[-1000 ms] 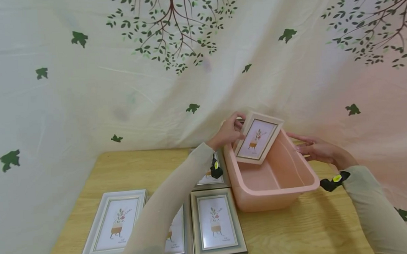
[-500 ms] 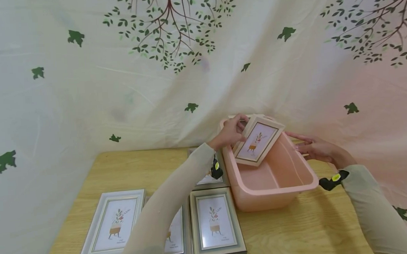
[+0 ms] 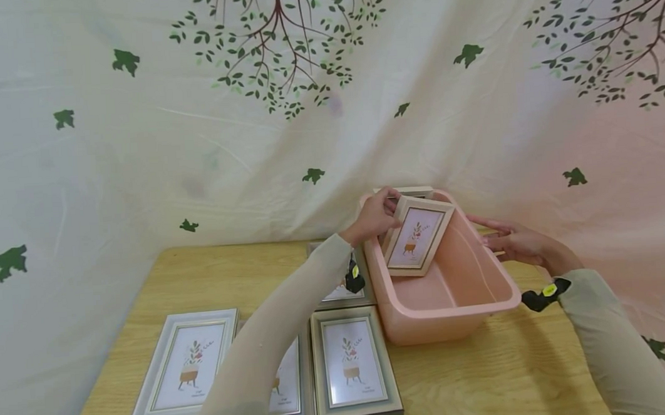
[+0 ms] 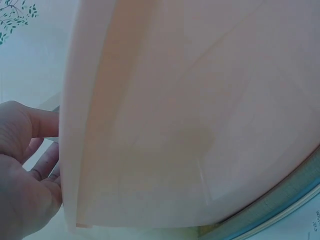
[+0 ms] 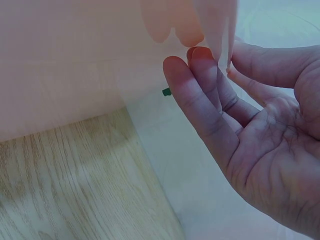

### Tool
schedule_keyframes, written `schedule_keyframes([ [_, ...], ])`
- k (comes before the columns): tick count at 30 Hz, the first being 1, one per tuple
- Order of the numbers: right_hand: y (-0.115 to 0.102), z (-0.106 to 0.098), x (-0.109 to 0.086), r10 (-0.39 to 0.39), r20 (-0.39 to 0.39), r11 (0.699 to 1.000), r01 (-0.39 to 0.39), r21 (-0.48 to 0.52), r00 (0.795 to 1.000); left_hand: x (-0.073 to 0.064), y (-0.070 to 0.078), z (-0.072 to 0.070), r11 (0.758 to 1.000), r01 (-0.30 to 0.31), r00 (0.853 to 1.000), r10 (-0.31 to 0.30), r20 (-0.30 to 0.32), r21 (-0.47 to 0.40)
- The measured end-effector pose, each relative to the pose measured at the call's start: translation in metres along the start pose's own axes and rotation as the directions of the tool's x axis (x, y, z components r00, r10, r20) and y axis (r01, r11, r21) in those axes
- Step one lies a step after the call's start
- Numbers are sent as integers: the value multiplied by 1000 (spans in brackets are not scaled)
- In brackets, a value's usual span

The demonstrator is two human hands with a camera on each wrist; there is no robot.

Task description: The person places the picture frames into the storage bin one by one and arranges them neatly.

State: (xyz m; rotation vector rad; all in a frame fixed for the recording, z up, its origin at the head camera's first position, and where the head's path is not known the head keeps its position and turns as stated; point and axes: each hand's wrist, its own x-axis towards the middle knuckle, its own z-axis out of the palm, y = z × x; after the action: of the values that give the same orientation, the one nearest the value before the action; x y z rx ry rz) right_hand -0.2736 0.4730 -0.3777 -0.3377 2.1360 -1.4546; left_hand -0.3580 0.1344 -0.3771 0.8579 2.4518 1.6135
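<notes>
the left hand (image 3: 375,216) pinches a cream picture frame (image 3: 418,235) tilted inside a pink bin (image 3: 446,329) near the bench's (image 3: 472,388) far right corner. the right hand (image 3: 517,246), fingers nearly straight, touches the bin's side.

A small screened-off work spot is seen here: a wood-grained table (image 3: 228,269) is backed and flanked by pale tree-printed drapes (image 3: 251,168); home or studio cannot be told.
</notes>
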Motion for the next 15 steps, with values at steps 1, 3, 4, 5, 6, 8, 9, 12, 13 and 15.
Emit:
schedule_keyframes([
  [1,0,0,0,9,-7,1000,-9,1,1000,0,0,0,1000,5,1000,-5,-9,1],
  [3,0,0,0,24,-21,1000,-24,-2,1000,1,-1,-1,1000,11,1000,-11,-28,12],
  [4,0,0,0,27,-25,1000,-27,-5,999,1,-2,-1,1000,16,999,-15,-34,18],
  [5,0,0,0,28,-27,1000,-29,-7,999,1,-2,-2,1000,19,999,-18,-39,21],
  [6,1,0,0,28,-27,1000,-28,-9,999,1,-3,-4,1000,21,999,-20,-43,23],
  [8,1,0,0,20,-22,1000,-21,-12,1000,1,-4,-7,999,22,999,-21,-45,28],
  [9,2,0,0,12,-16,1000,-12,-15,1000,0,-5,-9,1000,19,999,-18,-42,25],
  [12,2,0,0,-2,-4,1000,2,-12,1000,1,-7,-15,999,-1,999,2,-38,36],
  [13,1,0,0,-7,2,1000,7,-8,1000,1,-8,-17,999,-8,999,10,-39,44],
  [15,2,-1,0,-15,12,1000,15,3,1000,2,-10,-20,998,-22,999,24,-40,55],
])
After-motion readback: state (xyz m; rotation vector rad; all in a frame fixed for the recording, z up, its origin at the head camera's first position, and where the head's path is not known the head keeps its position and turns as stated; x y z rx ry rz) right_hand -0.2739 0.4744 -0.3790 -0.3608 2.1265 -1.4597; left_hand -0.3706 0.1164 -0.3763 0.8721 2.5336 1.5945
